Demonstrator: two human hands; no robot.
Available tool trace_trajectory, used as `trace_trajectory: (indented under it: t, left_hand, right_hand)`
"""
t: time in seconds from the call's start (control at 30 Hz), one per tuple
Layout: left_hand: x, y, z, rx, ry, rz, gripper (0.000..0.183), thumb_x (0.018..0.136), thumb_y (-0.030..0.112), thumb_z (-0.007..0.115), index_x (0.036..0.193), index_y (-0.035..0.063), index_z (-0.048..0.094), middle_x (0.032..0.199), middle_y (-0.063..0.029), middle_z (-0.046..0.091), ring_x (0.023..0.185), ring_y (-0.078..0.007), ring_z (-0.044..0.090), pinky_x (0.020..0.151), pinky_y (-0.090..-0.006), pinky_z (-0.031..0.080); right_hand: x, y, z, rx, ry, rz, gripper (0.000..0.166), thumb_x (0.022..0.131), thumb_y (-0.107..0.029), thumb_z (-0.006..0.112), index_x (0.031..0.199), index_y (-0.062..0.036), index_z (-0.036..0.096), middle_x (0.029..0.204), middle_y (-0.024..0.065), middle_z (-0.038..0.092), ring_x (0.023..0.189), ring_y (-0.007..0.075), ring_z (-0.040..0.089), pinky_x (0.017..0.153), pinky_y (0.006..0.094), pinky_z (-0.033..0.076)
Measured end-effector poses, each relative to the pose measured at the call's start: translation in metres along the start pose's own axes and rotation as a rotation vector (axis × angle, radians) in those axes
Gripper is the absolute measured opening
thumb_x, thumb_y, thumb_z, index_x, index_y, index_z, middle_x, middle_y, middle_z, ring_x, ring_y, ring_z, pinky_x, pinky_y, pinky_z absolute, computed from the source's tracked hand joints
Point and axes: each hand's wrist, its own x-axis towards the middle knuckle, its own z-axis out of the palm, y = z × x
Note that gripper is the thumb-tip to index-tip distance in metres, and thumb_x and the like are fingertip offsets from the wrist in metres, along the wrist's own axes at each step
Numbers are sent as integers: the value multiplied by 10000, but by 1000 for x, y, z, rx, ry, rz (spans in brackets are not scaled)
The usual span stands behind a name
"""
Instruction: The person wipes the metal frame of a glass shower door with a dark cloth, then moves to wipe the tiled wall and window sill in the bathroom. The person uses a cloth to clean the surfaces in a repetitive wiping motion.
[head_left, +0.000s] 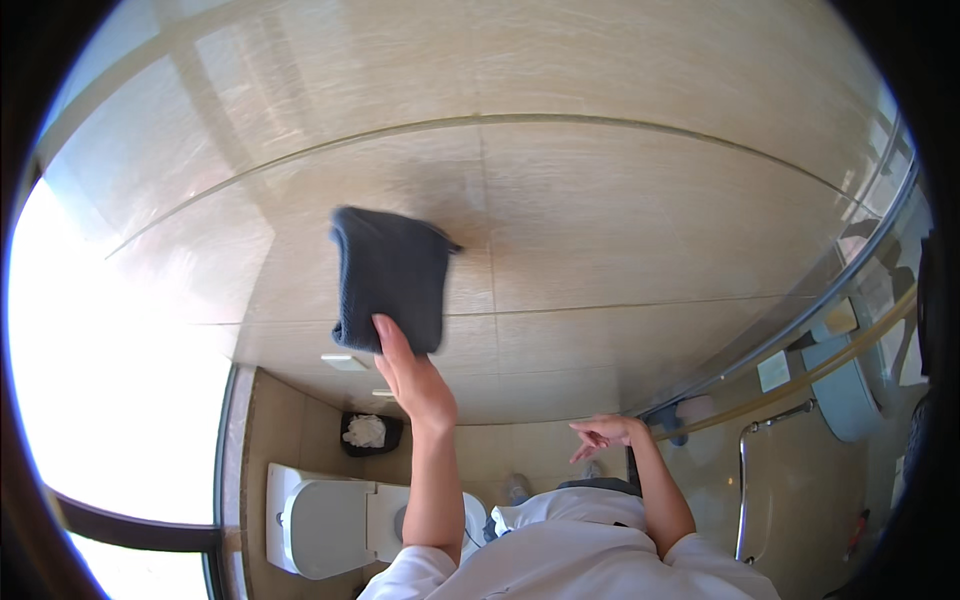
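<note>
My left hand (411, 375) is raised in front of the beige tiled wall (600, 217), with a folded dark grey cloth (394, 281) held at its lower edge. The thumb lies over the near face of the cloth; the other fingers are mostly hidden behind it. Whether the cloth touches the tiles I cannot tell. Lower down on the right, my right hand (609, 432) hangs in front of my body with its fingers apart and nothing in it.
Below my left arm stands a white toilet (330, 525) with its lid raised. A black waste bin (371, 435) holding crumpled white paper is in the corner. A bright window (127, 360) fills the left side. On the right are a glass panel edge (795, 330) and a metal handle (744, 480).
</note>
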Motion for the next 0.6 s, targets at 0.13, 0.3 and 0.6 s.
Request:
trace_trajectory:
  t: [0.13, 0.3, 0.6]
  left_hand:
    - [48, 18, 65, 818, -262, 847, 649, 937, 172, 550, 1546, 85, 341, 1626, -255, 182, 1485, -452, 157, 1193, -542, 123]
    - [18, -111, 73, 1341, -676, 793, 744, 891, 272, 648, 1547, 418, 329, 1664, -164, 122, 1458, -587, 47, 1123, -725, 71]
    - [-26, -156, 141, 1331, -806, 851, 777, 844, 297, 672, 1538, 429, 349, 1670, -147, 136, 1491, -530, 55, 1134, -706, 71]
  right_hand:
    - [36, -65, 30, -181, -25, -37, 648, 1047, -527, 434, 563, -97, 460, 558, 19, 486, 1027, 309, 726, 720, 243, 497]
    - [73, -71, 82, -341, -188, -45, 670, 1023, -570, 460, 564, -82, 471, 550, 23, 479, 964, 285, 739, 704, 258, 501]
    - [-17, -3, -11, 16, 136, -160, 624, 1015, -580, 465, 682, -67, 586, 599, 54, 545, 978, 288, 732, 824, 411, 561]
